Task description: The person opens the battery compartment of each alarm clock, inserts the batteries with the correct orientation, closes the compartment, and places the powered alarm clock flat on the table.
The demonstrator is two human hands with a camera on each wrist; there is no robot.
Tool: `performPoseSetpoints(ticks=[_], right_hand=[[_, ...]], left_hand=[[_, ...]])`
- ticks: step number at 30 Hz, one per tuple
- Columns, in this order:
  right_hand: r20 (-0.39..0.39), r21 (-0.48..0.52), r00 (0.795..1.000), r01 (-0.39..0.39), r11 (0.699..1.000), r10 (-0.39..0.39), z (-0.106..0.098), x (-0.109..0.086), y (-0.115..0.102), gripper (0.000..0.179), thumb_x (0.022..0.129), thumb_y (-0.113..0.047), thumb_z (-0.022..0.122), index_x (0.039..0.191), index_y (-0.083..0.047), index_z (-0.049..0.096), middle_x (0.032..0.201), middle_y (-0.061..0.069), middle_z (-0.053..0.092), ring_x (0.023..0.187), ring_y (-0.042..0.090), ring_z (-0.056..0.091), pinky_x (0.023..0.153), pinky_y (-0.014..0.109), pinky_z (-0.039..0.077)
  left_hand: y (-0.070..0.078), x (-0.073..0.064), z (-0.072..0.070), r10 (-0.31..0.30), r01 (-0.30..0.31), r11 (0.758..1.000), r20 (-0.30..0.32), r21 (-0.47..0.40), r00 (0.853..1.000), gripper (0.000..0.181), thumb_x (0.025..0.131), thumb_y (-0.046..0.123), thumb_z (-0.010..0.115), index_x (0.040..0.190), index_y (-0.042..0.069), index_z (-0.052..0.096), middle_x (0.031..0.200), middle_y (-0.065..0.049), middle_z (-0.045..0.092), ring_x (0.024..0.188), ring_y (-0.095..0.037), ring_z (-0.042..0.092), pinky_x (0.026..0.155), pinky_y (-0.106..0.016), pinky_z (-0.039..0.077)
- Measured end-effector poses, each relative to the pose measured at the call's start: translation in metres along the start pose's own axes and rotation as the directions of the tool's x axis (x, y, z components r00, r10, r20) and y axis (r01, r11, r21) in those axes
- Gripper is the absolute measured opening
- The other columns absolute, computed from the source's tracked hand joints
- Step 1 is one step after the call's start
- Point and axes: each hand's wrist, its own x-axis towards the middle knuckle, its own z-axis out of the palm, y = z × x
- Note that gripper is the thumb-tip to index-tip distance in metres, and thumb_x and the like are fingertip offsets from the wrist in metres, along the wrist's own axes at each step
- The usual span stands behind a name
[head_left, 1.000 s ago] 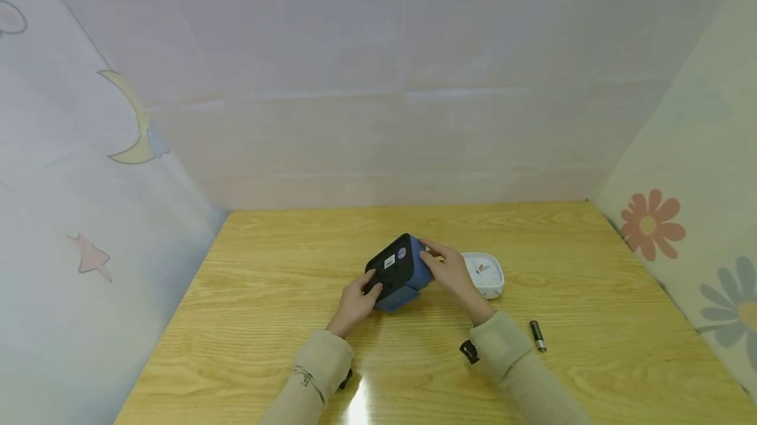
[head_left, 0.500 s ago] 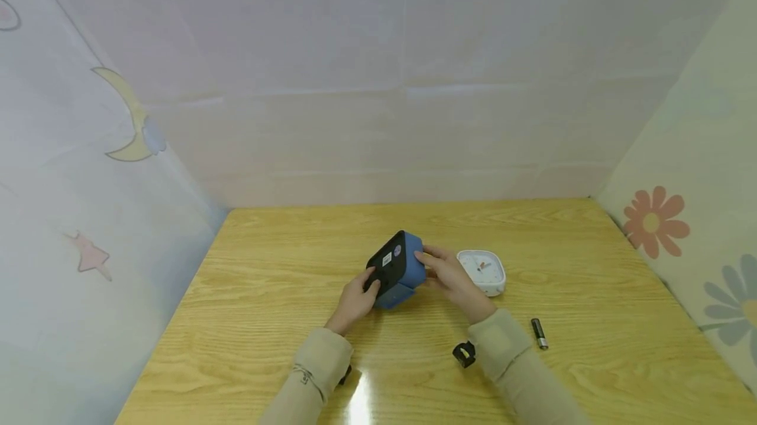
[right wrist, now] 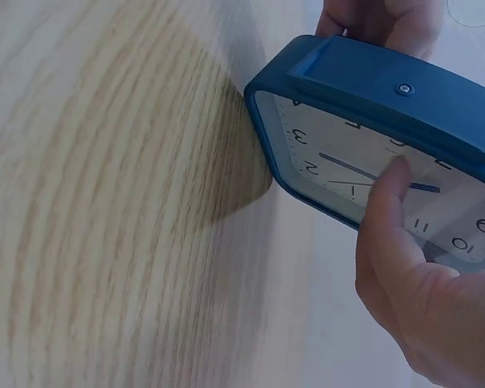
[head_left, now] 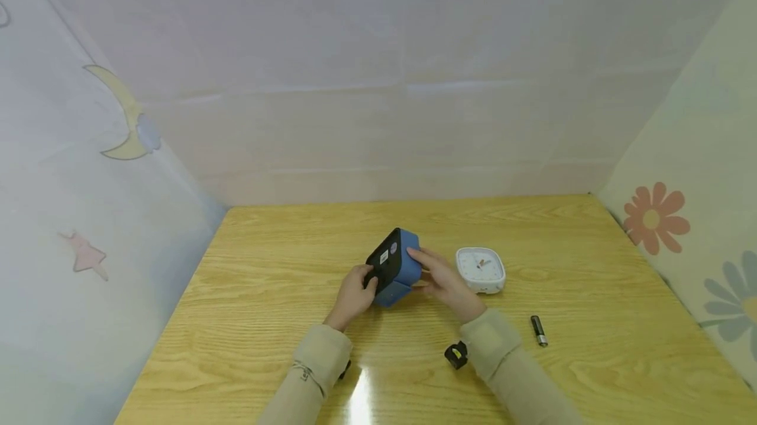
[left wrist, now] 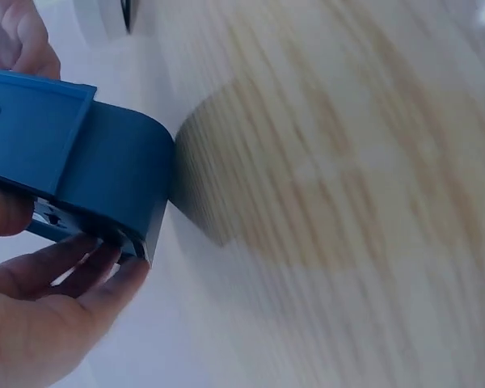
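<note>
A blue alarm clock with a black back is held tilted over the wooden table by both hands. My left hand grips its lower left part, thumb and fingers on the back, as the left wrist view of the blue case also shows. My right hand holds the opposite side, thumb on the blue case. In the right wrist view, a finger of the right hand lies across the white dial, which has black numerals. The case rests on or close over the table at one corner.
A white alarm clock stands just right of my right hand. Further right, nearer the front, a black and silver battery lies on the wooden table. Printed cloth walls enclose the back and sides.
The blue clock has moved slightly left and turned, showing more of its blue side. My right hand has shifted left and down along it, away from the white clock. The left hand stays nearly still.
</note>
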Motion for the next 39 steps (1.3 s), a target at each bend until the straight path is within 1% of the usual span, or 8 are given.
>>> performPoseSetpoints(ticks=[9,14,19,22,29,33,36,39], right_hand=[[0.079,0.068,0.994,-0.078,0.995,0.073,0.003,0.008,0.009,0.071,0.091,-0.038,0.046,0.145,-0.005,0.013,0.139,0.026,0.023,0.124,0.044,0.029,0.094,0.060,0.033],[0.087,0.043,0.994,-0.075,0.996,0.071,0.007,0.009,0.011,0.071,0.090,-0.042,0.047,0.144,-0.007,0.016,0.135,0.024,0.028,0.117,0.040,0.037,0.091,0.060,0.036],[0.087,0.025,0.994,-0.072,0.997,0.070,0.012,0.008,0.010,0.069,0.090,-0.043,0.047,0.144,-0.009,0.018,0.133,0.023,0.030,0.114,0.039,0.040,0.089,0.059,0.037],[0.090,0.024,0.994,-0.072,0.997,0.069,0.014,0.009,0.010,0.071,0.090,-0.043,0.047,0.144,-0.008,0.018,0.133,0.024,0.029,0.116,0.040,0.038,0.090,0.060,0.036],[0.108,0.049,0.992,-0.074,0.996,0.068,0.016,0.011,0.012,0.072,0.089,-0.045,0.048,0.145,-0.011,0.016,0.136,0.024,0.028,0.121,0.044,0.033,0.087,0.065,0.035],[0.138,0.078,0.987,-0.092,0.993,0.081,0.017,0.011,0.012,0.074,0.090,-0.045,0.047,0.147,-0.016,0.009,0.138,0.024,0.025,0.124,0.046,0.029,0.084,0.069,0.033],[0.142,0.084,0.986,-0.104,0.991,0.091,0.017,0.011,0.012,0.074,0.090,-0.046,0.045,0.147,-0.018,0.007,0.139,0.025,0.024,0.124,0.046,0.027,0.084,0.070,0.032],[0.133,0.073,0.987,-0.104,0.992,0.094,0.017,0.011,0.011,0.075,0.089,-0.047,0.045,0.147,-0.018,0.006,0.138,0.025,0.025,0.123,0.047,0.029,0.083,0.069,0.033]], left_hand=[[-0.002,0.002,0.001,0.110,-0.110,0.994,-0.011,0.012,0.994,0.037,0.091,-0.003,0.044,0.128,-0.008,0.045,0.115,-0.028,0.050,0.102,-0.037,0.052,0.081,-0.047,0.046],[0.002,0.003,0.000,0.084,-0.084,0.996,-0.021,-0.004,0.996,0.034,0.097,0.007,0.036,0.126,-0.008,0.045,0.117,-0.027,0.050,0.103,-0.037,0.051,0.083,-0.050,0.043],[0.005,0.004,-0.003,0.040,-0.039,0.997,0.023,-0.069,0.999,0.047,0.100,0.030,0.030,0.135,-0.001,0.039,0.126,-0.022,0.047,0.114,-0.036,0.045,0.092,-0.051,0.038],[0.007,0.003,-0.005,0.042,-0.036,0.992,0.046,-0.119,0.998,0.053,0.099,0.037,0.032,0.138,0.001,0.034,0.128,-0.022,0.044,0.115,-0.036,0.044,0.092,-0.051,0.038],[0.010,0.004,-0.012,0.043,-0.024,0.987,0.118,-0.160,0.992,0.063,0.094,0.044,0.041,0.142,0.004,0.029,0.135,-0.023,0.035,0.118,-0.037,0.041,0.093,-0.051,0.038],[0.007,0.009,-0.015,0.033,0.007,0.975,0.175,-0.222,0.984,0.063,0.094,0.036,0.046,0.142,0.000,0.026,0.138,-0.024,0.034,0.123,-0.038,0.037,0.096,-0.052,0.035],[0.007,0.010,-0.015,0.025,0.026,0.965,0.190,-0.260,0.981,0.061,0.095,0.032,0.047,0.142,0.000,0.025,0.137,-0.025,0.034,0.123,-0.040,0.036,0.096,-0.054,0.034],[0.009,0.009,-0.014,0.004,0.041,0.968,0.178,-0.248,0.984,0.063,0.094,0.038,0.046,0.142,0.004,0.026,0.137,-0.022,0.036,0.123,-0.037,0.038,0.095,-0.053,0.035]])
